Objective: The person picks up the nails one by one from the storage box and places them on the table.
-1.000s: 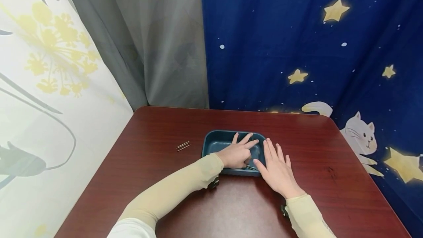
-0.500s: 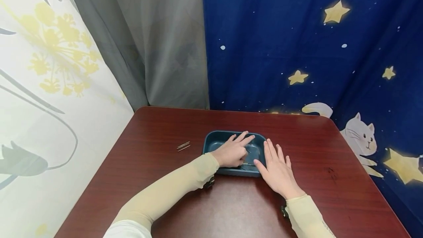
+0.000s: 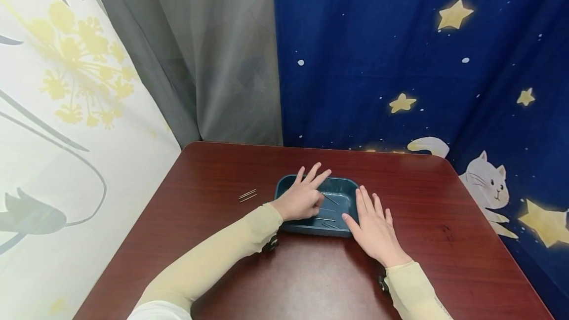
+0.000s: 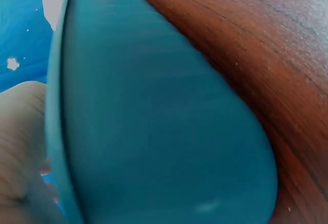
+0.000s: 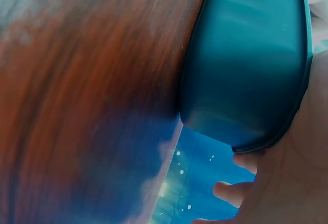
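My left hand (image 3: 301,200) is over the left part of a dark teal tray (image 3: 348,235), its index finger curled and the other fingers spread. It appears to pinch a thin metal needle (image 3: 328,210); the thumb is hidden. Several needles lie in the tray, such as a slanted needle (image 3: 331,200). My right hand (image 3: 372,226) rests flat with straight fingers against the tray's right rim. The left wrist view shows the tray's outer wall (image 4: 154,111) beside the hand; in the right wrist view, fingers (image 5: 233,193) extend past the tray's corner.
A few thin needles (image 3: 247,195) lie on the reddish-brown wooden table (image 3: 213,231), left of the tray. Behind the table hang a grey curtain (image 3: 235,63) and a blue star-patterned curtain (image 3: 355,63). A white patterned curtain (image 3: 66,162) is at left.
My left hand has moved left and slightly up from the tray's lower right part, uncovering more needles inside. The right hand and the needles on the table have stayed put.
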The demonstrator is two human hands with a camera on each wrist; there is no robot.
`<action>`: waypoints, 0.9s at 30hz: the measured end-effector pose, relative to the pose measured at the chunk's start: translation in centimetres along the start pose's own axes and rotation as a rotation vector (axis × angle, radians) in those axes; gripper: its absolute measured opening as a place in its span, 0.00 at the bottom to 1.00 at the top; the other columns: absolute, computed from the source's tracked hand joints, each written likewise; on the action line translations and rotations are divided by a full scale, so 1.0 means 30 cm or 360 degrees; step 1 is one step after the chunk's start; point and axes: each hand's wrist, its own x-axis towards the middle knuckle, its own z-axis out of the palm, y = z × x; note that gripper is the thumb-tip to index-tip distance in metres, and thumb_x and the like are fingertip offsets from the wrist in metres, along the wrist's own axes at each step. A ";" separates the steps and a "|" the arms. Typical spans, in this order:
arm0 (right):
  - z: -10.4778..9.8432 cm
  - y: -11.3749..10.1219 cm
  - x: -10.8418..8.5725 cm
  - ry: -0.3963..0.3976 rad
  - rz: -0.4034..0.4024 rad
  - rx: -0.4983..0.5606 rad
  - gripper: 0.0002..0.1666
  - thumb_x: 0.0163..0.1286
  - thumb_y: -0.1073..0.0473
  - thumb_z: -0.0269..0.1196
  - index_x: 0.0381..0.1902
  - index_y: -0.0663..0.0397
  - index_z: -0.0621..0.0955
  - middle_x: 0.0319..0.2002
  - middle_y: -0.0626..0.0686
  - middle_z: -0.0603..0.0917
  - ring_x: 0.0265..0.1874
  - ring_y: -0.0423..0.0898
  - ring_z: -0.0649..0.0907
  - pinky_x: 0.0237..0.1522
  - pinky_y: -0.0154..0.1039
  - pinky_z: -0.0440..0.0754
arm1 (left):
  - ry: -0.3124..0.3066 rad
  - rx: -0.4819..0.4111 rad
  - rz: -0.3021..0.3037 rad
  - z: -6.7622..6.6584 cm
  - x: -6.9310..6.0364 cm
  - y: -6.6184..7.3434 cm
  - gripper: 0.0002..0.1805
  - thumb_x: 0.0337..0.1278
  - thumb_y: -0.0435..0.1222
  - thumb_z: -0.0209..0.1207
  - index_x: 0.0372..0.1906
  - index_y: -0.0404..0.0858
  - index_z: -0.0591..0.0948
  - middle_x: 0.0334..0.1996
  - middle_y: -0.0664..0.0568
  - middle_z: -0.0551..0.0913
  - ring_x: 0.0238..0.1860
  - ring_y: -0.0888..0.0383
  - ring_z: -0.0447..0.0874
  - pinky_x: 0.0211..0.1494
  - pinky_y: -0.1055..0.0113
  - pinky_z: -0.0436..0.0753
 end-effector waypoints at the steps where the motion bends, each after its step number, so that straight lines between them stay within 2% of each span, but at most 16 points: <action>1: -0.001 0.000 0.000 0.0000 -0.0001 0.0004 0.53 0.75 0.27 0.46 0.82 0.54 0.49 0.81 0.54 0.46 0.77 0.65 0.49 0.64 0.75 0.49 | 0.0017 0.0000 0.0000 -0.005 -0.006 -0.004 0.11 0.55 0.42 0.70 0.21 0.57 0.82 0.80 0.46 0.50 0.80 0.43 0.30 0.71 0.31 0.48; 6: -0.001 0.000 0.000 -0.0001 0.0000 0.0002 0.53 0.74 0.27 0.46 0.82 0.54 0.49 0.81 0.55 0.47 0.77 0.65 0.49 0.64 0.75 0.50 | 0.0072 -0.0024 -0.0038 -0.026 -0.036 -0.027 0.11 0.55 0.41 0.70 0.21 0.58 0.82 0.80 0.45 0.49 0.79 0.42 0.27 0.69 0.27 0.48; 11: -0.002 0.000 0.000 -0.0002 0.0000 0.0009 0.53 0.74 0.27 0.46 0.82 0.54 0.49 0.81 0.55 0.47 0.77 0.65 0.49 0.65 0.75 0.49 | 0.0109 -0.0046 -0.0120 -0.047 -0.073 -0.049 0.10 0.52 0.41 0.71 0.21 0.57 0.84 0.80 0.45 0.49 0.79 0.41 0.24 0.69 0.26 0.43; 16: -0.001 -0.001 -0.003 0.0002 -0.0001 0.0010 0.53 0.74 0.28 0.47 0.82 0.54 0.49 0.81 0.54 0.46 0.77 0.65 0.49 0.65 0.75 0.49 | 0.0132 -0.0033 -0.0270 -0.067 -0.119 -0.078 0.08 0.52 0.41 0.71 0.22 0.56 0.85 0.80 0.46 0.50 0.79 0.41 0.26 0.70 0.28 0.40; 20: -0.003 -0.002 -0.002 0.0002 0.0000 0.0013 0.53 0.74 0.27 0.46 0.82 0.54 0.49 0.81 0.54 0.47 0.77 0.64 0.49 0.65 0.75 0.49 | 0.0156 -0.0031 -0.0401 -0.082 -0.163 -0.109 0.07 0.52 0.41 0.70 0.23 0.56 0.85 0.80 0.46 0.51 0.79 0.40 0.28 0.70 0.28 0.41; 27: -0.002 -0.003 0.000 -0.0010 0.0005 0.0011 0.52 0.75 0.31 0.50 0.82 0.54 0.49 0.81 0.54 0.46 0.77 0.64 0.48 0.65 0.75 0.49 | 0.0310 -0.0163 -0.0566 -0.100 -0.246 -0.167 0.06 0.52 0.38 0.70 0.23 0.52 0.86 0.79 0.42 0.52 0.79 0.39 0.29 0.69 0.27 0.41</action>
